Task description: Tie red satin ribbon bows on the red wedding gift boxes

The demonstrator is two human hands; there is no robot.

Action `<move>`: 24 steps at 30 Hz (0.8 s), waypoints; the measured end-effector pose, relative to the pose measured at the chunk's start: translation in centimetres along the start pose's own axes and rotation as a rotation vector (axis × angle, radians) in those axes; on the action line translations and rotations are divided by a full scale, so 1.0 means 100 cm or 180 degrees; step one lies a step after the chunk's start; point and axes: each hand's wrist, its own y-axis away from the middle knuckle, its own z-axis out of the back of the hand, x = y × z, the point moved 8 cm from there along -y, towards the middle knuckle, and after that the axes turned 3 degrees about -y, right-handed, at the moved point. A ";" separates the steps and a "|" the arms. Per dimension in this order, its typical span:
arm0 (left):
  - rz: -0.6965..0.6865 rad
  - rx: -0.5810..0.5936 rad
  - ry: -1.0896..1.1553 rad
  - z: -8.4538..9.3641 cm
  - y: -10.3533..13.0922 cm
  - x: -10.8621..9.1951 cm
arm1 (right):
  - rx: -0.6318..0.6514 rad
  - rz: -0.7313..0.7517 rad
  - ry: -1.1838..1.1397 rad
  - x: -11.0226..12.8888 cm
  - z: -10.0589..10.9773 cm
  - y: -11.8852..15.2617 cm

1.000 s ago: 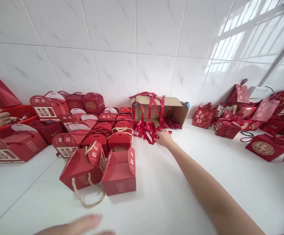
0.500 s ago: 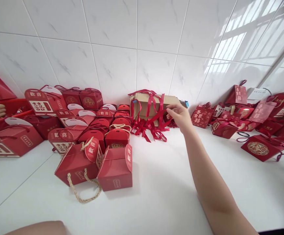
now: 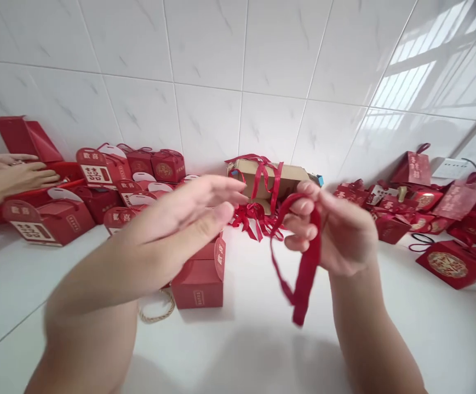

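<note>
My right hand (image 3: 336, 230) is closed on a red ribbon (image 3: 308, 268), pinched between thumb and fingertips. The ribbon hangs down in a loop over the white table. To its left my left hand (image 3: 192, 219) is raised, fingers stretched out, with nothing in it. Behind and below the left hand stands a red gift box (image 3: 199, 282), partly covered by the forearm. Between the hands, farther back, more red ribbons (image 3: 254, 219) hang and lie in front of an open cardboard box (image 3: 289, 171).
Several red gift boxes (image 3: 106, 167) crowd the left along the tiled wall. A coil of tan rope handle (image 3: 158, 312) lies near the front box. More red boxes (image 3: 447, 265) sit at the right. Another person's hands (image 3: 19, 175) are at a red container at far left.
My right hand has drawn back from the cardboard box, bringing a ribbon towards me. My left hand has risen into view. The view has shifted, and another person's hands show more at left.
</note>
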 end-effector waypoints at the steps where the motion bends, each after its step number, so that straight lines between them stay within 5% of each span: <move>1: -0.0024 0.0347 0.0450 -0.013 -0.003 0.000 | 0.0166 -0.0092 -0.0048 -0.007 -0.006 -0.001; 4: 0.0011 0.1337 0.1465 -0.048 -0.005 0.000 | 0.0543 -0.0274 0.0018 -0.020 -0.016 -0.001; 6: 0.0151 0.1524 0.1686 -0.056 -0.006 0.003 | 0.0615 -0.0268 0.0193 -0.021 -0.015 -0.001; 11: 0.0516 0.1184 0.1179 -0.044 -0.009 0.013 | 0.0264 -0.0058 0.0954 -0.011 -0.007 0.001; 18: 0.0294 0.0840 -0.0055 -0.015 -0.005 0.012 | -0.0282 -0.0428 0.2634 0.001 0.006 0.011; 24: 0.0249 0.0371 -0.0557 0.005 -0.004 0.013 | 0.0221 -0.0242 0.2470 0.021 0.000 0.033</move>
